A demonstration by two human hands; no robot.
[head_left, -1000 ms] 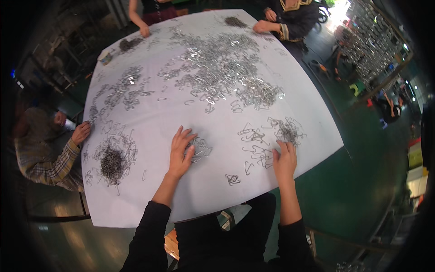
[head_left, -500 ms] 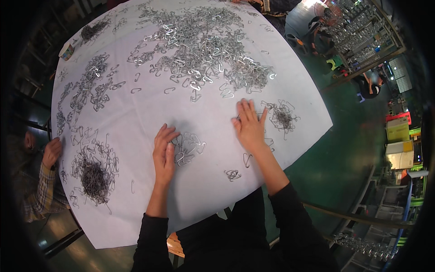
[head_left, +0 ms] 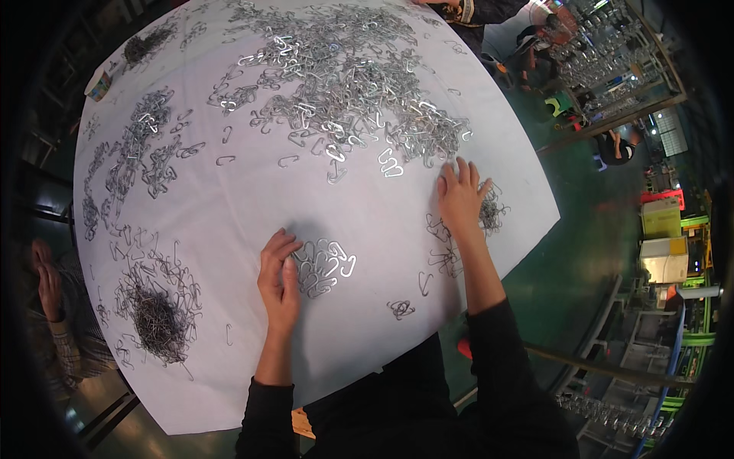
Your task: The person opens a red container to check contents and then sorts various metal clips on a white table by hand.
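My left hand (head_left: 278, 277) rests on the white-covered table with its fingers loosely curved and thumb apart, nothing visibly held. Against its thumb side lies a small group of silver C-shaped metal hooks (head_left: 327, 265), like carabiner bodies. Farther right, my right hand (head_left: 461, 202) is spread palm down just below the near edge of a large heap of the same hooks (head_left: 359, 84). Thin bent wire pieces (head_left: 443, 256) lie beside its wrist, and a tangle of wires (head_left: 492, 213) shows partly behind the hand. What lies beneath the palm is hidden.
A dense wire pile (head_left: 157, 314) sits at the near left, another wire clump (head_left: 145, 47) at the far left. More hooks (head_left: 141, 141) lie between them. A paper cup (head_left: 98, 84) stands at the left edge. Other people's hands (head_left: 50, 283) show left. Racks (head_left: 604, 53) stand right.
My right hand has moved right, toward the near edge of the big heap, uncovering wire pieces. The left hand stays by the small group. A person's hand at the left has drawn back from the table.
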